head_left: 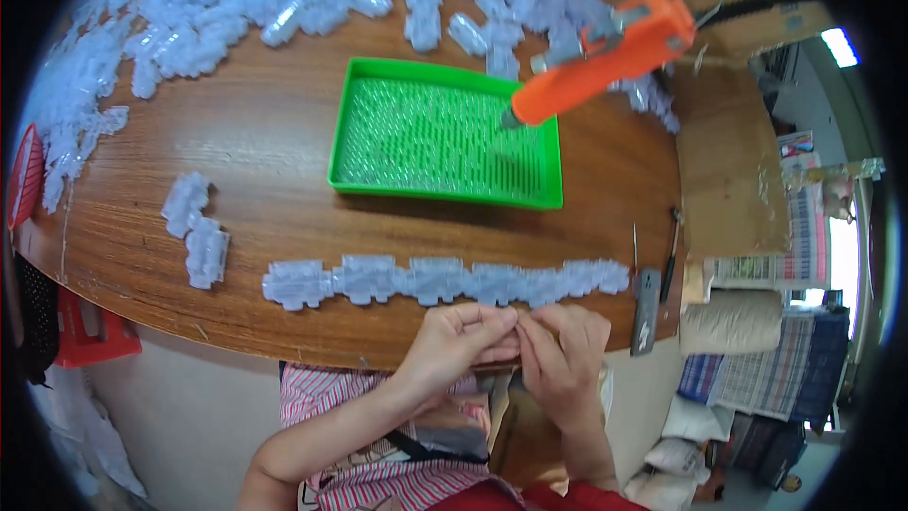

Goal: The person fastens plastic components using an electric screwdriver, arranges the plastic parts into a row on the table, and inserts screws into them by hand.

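Note:
My left hand (pixel 459 339) and my right hand (pixel 564 352) meet at the table's front edge, thumbs and fingertips pinched together. Whatever they hold, if anything, is too small or hidden to make out. Just beyond the fingers, a row of translucent whitish plastic pieces (pixel 369 280) runs left to right, end to end. Further back stands a shallow green tray (pixel 445 196) filled with many tiny shiny parts. Over its right side an orange electric screwdriver (pixel 605 64) slants, tip down toward the tray.
A large heap of similar plastic pieces (pixel 208 14) covers the far side. Two more pieces (pixel 205 251) lie at the left. At the right edge are a dark grey bar (pixel 645 312) and a thin dark tool (pixel 672 255). Cardboard (pixel 733 161) stands beyond. A red basket (pixel 26 178) is far left.

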`<state>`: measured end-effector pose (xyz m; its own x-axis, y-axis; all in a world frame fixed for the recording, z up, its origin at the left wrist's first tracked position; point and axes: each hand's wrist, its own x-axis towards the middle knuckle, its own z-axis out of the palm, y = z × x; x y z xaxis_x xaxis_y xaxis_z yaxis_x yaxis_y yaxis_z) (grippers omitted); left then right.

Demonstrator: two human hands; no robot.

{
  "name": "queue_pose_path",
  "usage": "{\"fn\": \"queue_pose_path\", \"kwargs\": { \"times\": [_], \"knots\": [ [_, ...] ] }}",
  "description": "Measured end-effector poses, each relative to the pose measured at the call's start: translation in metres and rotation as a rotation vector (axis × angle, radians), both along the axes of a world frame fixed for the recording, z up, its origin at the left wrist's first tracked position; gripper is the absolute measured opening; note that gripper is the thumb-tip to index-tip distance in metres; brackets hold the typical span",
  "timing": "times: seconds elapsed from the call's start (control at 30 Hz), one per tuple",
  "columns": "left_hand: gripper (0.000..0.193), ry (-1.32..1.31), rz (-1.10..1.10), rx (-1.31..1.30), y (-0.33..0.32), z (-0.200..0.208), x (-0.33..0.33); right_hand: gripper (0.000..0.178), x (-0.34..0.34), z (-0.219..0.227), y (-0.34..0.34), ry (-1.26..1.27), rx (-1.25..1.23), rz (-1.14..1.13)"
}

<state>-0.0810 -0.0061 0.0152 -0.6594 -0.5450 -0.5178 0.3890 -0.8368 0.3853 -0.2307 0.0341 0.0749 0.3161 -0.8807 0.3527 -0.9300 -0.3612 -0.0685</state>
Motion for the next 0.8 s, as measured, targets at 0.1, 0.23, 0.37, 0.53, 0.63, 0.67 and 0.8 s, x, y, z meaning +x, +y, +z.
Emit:
{"fn": "queue_pose_path", "kwargs": {
  "times": [0.1, 0.23, 0.37, 0.53, 0.63, 0.67, 0.8],
  "knots": [
    [0.029, 0.117, 0.031, 0.01, 0.008, -0.004, -0.002, 0.03, -0.003, -0.009, 0.005, -0.042, 0.005, -0.002],
    [0.028, 0.125, -0.011, 0.039, 0.009, -0.009, 0.001, 0.03, 0.0, -0.006, 0.006, -0.302, 0.114, -0.053],
    [0.027, 0.163, 0.012, 0.041, 0.013, -0.005, 0.002, 0.023, 0.0, -0.008, 0.012, -0.639, 0.284, -0.216],
    [0.028, -0.004, -0.021, -0.064, 0.016, -0.004, 0.002, 0.022, -0.003, -0.005, 0.016, -0.506, 0.253, -0.23],
    [0.029, -0.085, -0.033, -0.152, 0.014, 0.0, 0.004, 0.023, -0.004, -0.006, 0.011, -0.504, 0.247, -0.187],
    [0.03, -0.095, -0.053, -0.183, 0.017, -0.002, 0.004, 0.022, -0.006, -0.005, 0.011, -0.519, 0.269, -0.19],
    [0.039, -0.148, -0.127, -0.173, 0.016, -0.005, 0.003, 0.019, -0.011, -0.017, 0.008, -0.651, 0.383, -0.226]
  ]
}}
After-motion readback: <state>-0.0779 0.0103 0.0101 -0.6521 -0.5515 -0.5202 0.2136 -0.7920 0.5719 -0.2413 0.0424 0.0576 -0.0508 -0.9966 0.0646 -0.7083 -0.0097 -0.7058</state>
